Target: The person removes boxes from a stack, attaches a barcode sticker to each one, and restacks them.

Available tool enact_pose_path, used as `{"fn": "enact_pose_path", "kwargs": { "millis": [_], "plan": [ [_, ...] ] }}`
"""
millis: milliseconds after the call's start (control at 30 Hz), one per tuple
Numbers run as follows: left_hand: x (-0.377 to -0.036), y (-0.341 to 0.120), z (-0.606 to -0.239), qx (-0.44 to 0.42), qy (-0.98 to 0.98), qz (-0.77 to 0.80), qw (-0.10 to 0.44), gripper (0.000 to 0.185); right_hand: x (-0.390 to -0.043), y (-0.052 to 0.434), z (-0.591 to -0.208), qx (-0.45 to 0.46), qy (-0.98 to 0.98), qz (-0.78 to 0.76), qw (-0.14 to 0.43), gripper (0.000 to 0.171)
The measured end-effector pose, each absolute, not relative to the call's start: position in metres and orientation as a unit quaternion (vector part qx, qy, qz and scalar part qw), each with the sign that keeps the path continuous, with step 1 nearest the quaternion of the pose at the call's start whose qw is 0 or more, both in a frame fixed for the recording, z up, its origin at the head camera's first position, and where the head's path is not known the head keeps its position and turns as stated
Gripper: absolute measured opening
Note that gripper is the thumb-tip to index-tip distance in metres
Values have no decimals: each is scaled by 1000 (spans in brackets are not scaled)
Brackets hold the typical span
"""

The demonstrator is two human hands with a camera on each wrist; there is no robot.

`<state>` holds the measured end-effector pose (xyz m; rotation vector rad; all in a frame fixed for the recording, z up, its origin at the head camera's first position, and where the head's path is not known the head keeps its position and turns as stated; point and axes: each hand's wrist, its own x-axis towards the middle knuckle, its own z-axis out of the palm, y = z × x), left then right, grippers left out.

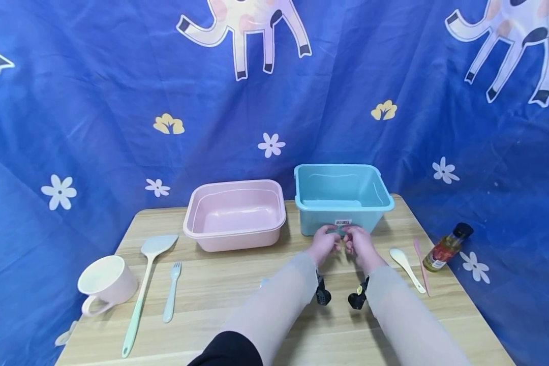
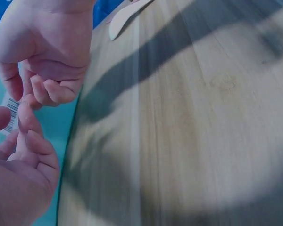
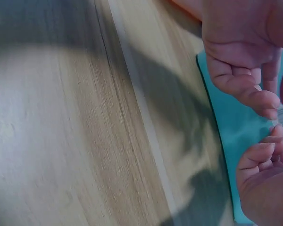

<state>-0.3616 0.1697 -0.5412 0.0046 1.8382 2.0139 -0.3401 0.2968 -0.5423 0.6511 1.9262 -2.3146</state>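
My left hand [image 1: 328,242] and right hand [image 1: 355,244] meet fingertip to fingertip just in front of the teal bin [image 1: 343,204], below its barcode label [image 1: 343,222]. Both seem to pinch a small teal piece [image 1: 337,232]; what it is I cannot tell. In the left wrist view my left hand [image 2: 19,165] lies curled at the bottom left, with the right hand [image 2: 42,52] above it and the label [image 2: 9,113] behind. The right wrist view shows my right hand [image 3: 264,179] curled under the left hand [image 3: 240,52].
A pink basin [image 1: 235,213] stands left of the bin. A white spoon [image 1: 407,262], a pink stick [image 1: 422,264] and a small bottle [image 1: 446,247] lie to the right. At the left are a cup [image 1: 105,282], a spatula [image 1: 146,284] and a fork [image 1: 171,290].
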Motion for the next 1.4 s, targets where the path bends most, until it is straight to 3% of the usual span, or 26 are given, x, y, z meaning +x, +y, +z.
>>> {"fn": "enact_pose_path", "kwargs": {
  "millis": [133, 267, 400, 600, 800, 1033, 1400],
  "plan": [
    [-361, 153, -534, 12, 669, 722, 174, 6, -337, 279, -539, 204, 660, -723, 19, 27],
    [-363, 123, -520, 33, 729, 672, 124, 31, -330, 254, -536, 203, 697, -687, -23, 39],
    [-364, 82, -514, 68, 791, 600, 100, 35, -321, 228, -538, 201, 713, -672, -21, 36],
    [-348, 21, -528, 85, 819, 555, 115, 22, -298, 195, -554, 173, 723, -657, 123, 7],
    [-323, -22, -547, 56, 792, 589, 151, 9, -274, 170, -568, 133, 730, -632, 224, 11],
    [-297, -54, -564, -22, 809, 559, 180, 10, -261, 147, -572, 116, 723, -637, 243, 16],
    [-280, -71, -567, -41, 805, 556, 204, 8, -253, 118, -569, 112, 710, -661, 216, 19]
  ]
}}
